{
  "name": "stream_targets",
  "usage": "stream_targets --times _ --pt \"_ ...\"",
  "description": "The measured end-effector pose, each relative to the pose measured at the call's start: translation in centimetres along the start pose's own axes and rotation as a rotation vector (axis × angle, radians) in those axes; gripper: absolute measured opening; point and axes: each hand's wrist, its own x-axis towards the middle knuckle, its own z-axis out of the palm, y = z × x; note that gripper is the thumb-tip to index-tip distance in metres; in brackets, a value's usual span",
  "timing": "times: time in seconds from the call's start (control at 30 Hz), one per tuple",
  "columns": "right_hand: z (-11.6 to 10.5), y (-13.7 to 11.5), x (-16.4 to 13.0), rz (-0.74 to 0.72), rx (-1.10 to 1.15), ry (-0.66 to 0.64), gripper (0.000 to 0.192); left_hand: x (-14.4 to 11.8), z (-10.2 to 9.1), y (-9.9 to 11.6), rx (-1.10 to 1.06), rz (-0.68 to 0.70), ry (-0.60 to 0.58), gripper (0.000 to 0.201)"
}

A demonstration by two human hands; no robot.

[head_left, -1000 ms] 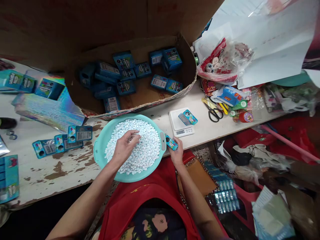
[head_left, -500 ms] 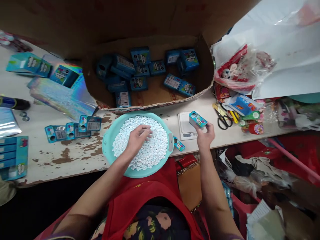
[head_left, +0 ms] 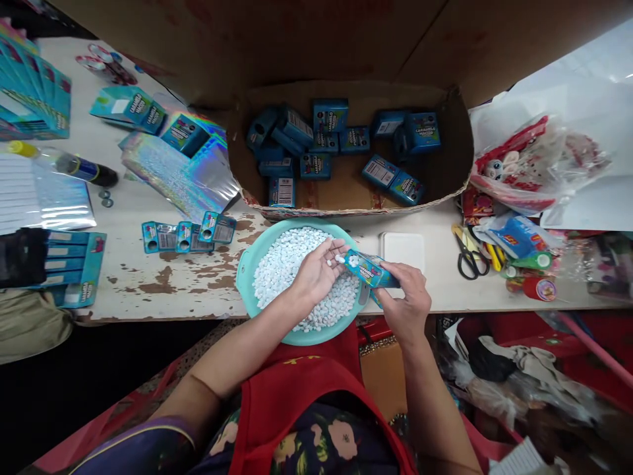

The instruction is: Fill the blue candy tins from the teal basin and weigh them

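My left hand (head_left: 316, 274) is over the turquoise bowl (head_left: 246, 290), palm up with curled fingers, cradling a few white candies. Tilted in my right hand (head_left: 408, 297) is a small blue candy box (head_left: 366, 269). Its open end meets my left fingertips, and white candies show at the opening. White candies (head_left: 277, 270) fill much of the bowl underneath. Just behind the right hand sits a white scale (head_left: 403, 245), its display hidden. Part of another blue box (head_left: 376, 299) peeks out beside the bowl's right handle.
A large cardboard box (head_left: 341, 196) with several blue boxes inside stands behind the bowl. Upright blue boxes (head_left: 185, 237) lie to the left, near a dark bottle (head_left: 93, 170). Scissors (head_left: 469, 254) and plastic packets (head_left: 514, 234) are on the right. The table's front edge runs beside the bowl.
My right hand has brought the blue box left from over the scale and tipped it toward my left hand. The left hand has turned palm up with candies. The view has shifted left.
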Motion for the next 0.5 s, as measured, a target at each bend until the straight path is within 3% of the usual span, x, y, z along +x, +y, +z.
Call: stream_targets --times 0.1,0.2,0.27,0.33,0.4,0.43,0.5 --pt "-0.4 -0.4 -0.3 0.097 0.122 0.016 0.040 0.1 -2.0 0.6 0.282 0.114 -0.057 0.024" --pt "-0.3 -1.0 -0.6 0.178 0.193 0.032 0.038 -0.7 -3.7 1.7 0.880 0.388 -0.096 0.024" --pt "0.2 -1.6 -0.8 0.233 0.259 0.031 0.037 -1.9 -4.2 2.5 1.185 0.574 -0.139 0.040" --pt "1.2 -2.4 -0.9 0.275 0.376 -0.015 0.037 -3.4 -4.4 3.3 1.295 0.668 -0.281 0.057" --pt "2.3 -3.4 -1.0 0.286 0.514 -0.104 0.039 -4.9 -4.6 3.9 1.287 0.723 -0.421 0.053" --pt "2.8 -3.8 -1.0 0.286 0.568 -0.136 0.043 -5.6 -4.9 4.2 1.272 0.778 -0.419 0.047" --pt "3.2 -4.0 -1.1 0.295 0.604 -0.128 0.056 -6.7 -6.1 5.0 1.253 0.929 -0.287 0.036"
